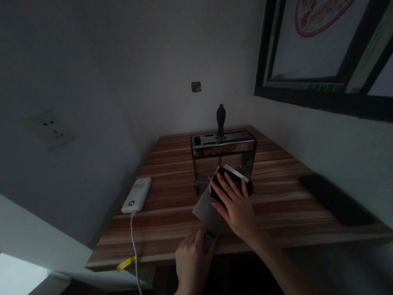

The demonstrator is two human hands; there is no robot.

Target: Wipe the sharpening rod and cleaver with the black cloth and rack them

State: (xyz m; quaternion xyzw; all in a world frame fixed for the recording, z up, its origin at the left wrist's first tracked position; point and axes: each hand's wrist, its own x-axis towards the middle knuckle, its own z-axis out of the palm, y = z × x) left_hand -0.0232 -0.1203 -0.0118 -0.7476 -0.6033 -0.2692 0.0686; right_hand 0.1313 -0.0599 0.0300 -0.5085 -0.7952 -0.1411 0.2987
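My left hand (192, 257), at the table's front edge, is closed around the grey handle of what looks like a cleaver (203, 210), its broad pale blade pointing away. My right hand (236, 204) lies with fingers spread over a black flat piece (237, 180) with a white edge, which overlaps the blade's far end. Whether this piece is card or cloth I cannot make out. Just behind stands a knife rack (239, 136) with a dark frame and see-through sides. A black knife handle (220, 118) sticks up from its top.
On the wood-grain table (171, 235), a white power bank (137, 195) sits at the left, its white cable (134, 249) running over the front edge past a yellow strip (126, 263). A dark flat object (335, 199) lies at the right. Walls enclose the table's back and sides.
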